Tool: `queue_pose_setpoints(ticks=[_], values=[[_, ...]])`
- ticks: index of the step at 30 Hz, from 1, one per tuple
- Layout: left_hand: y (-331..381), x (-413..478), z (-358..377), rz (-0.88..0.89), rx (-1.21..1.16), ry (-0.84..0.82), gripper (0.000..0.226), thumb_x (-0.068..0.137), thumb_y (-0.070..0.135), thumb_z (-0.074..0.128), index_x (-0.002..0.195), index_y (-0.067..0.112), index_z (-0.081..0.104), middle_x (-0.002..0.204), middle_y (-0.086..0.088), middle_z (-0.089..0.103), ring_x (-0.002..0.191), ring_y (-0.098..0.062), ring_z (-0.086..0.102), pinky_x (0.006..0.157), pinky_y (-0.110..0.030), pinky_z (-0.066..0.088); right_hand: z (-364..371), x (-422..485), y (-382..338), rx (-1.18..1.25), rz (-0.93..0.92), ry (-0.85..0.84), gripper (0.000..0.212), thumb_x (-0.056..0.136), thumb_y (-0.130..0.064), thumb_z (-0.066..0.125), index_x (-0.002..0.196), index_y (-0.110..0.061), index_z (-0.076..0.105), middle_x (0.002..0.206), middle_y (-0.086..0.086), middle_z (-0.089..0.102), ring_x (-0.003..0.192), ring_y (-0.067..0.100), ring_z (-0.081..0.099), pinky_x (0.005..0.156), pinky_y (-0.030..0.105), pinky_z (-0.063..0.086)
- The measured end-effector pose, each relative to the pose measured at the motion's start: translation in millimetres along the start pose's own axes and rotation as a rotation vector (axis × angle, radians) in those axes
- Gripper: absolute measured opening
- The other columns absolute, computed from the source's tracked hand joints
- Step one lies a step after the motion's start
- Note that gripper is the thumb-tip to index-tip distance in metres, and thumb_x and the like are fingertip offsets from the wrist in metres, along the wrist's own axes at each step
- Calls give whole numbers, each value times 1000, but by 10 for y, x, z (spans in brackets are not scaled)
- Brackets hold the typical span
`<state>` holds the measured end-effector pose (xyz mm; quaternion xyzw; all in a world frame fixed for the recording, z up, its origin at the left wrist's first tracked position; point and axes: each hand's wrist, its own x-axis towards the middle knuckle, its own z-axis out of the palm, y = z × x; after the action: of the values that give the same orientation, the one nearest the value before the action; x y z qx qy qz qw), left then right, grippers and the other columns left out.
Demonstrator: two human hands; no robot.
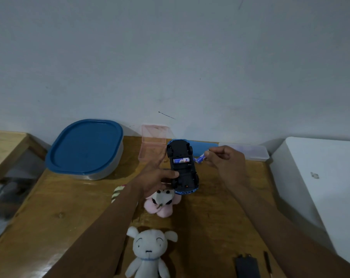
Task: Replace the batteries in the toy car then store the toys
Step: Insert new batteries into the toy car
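A toy car point(182, 167) is held belly-up in the left hand point(160, 177), the grip closed around its side, above the middle of the counter point(210, 207) toward the back edge. One battery point(181, 160) is seated crosswise in the open compartment. A second battery point(200, 158) is pinched between the fingertips of the right hand point(225, 161), just beside the car's right flank. Directly beneath the car a pink plush toy point(160, 205) is laid, and a white plush toy point(149, 253) is set at the front edge. A small pink box point(154, 143) is stood open against the back edge, with a blue-lidded container point(85, 149) at the back left corner. A clear case point(248, 152) is placed along the back edge at the right.
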<state>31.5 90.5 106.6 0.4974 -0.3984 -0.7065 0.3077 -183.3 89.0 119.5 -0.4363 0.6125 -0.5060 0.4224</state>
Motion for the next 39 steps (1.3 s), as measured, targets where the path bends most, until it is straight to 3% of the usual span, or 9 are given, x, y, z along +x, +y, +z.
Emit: queue_pose_setpoints(ticks=[6,11,15,21,25,27,32,36,39], values=[[36,-9,50,-1,45,-15,86,85,-11,62,141,48,32,112,-19,70,101,-42,66,89,-57,52,238,-119,-92,-262,-261,-97,10,81,-16,74,90,-19,71,85,-12,71,80,0,68,75,20,57],[71,-54,73,6,63,-29,86,85,-10,61,140,49,32,118,-19,65,104,-43,65,92,-59,51,264,-140,-86,-632,-647,-330,16,88,-19,66,103,-15,71,105,0,72,94,14,67,83,33,57],[72,-69,66,6,78,-22,88,86,-10,60,146,44,27,117,-16,66,105,-42,65,91,-56,52,261,-125,-113,-805,-777,-509,21,91,-15,59,109,-12,70,111,3,68,99,20,64,82,34,54],[74,-57,62,-5,72,-15,93,85,-11,61,150,43,21,119,-15,66,105,-42,65,93,-59,50,283,-113,-140,-805,-700,-539,24,94,-14,54,112,-12,70,109,6,69,99,21,61,88,35,49],[56,-54,43,-10,74,-20,93,84,-12,62,149,42,23,109,-20,71,101,-40,67,85,-51,56,310,-51,-191,-849,-651,-568,13,89,-10,59,86,-5,71,88,9,66,83,24,59,76,42,49],[66,-57,44,-6,62,-14,93,84,-13,62,150,40,24,107,-20,71,100,-39,68,81,-49,57,336,-16,-176,-903,-645,-582,13,88,-6,59,82,-3,70,85,10,64,81,25,57,73,43,48],[90,-3,51,-13,71,-16,96,82,-14,64,151,38,21,107,-17,70,96,-33,70,75,-43,60,377,20,-130,-958,-664,-579,13,87,-2,59,89,-4,72,88,12,65,86,27,58,74,35,45],[48,70,50,-8,28,14,94,82,-18,60,149,40,27,105,-16,71,100,-37,67,89,-57,53,440,97,-166,-901,-535,-545,16,89,-13,61,97,-7,74,97,8,71,89,20,62,78,24,42],[12,135,4,-9,-27,30,92,82,-19,58,148,38,29,109,-22,69,102,-42,66,88,-60,52,394,160,-130,-715,-410,-430,15,87,-13,65,98,-10,75,97,4,73,82,8,59,81,22,48]])
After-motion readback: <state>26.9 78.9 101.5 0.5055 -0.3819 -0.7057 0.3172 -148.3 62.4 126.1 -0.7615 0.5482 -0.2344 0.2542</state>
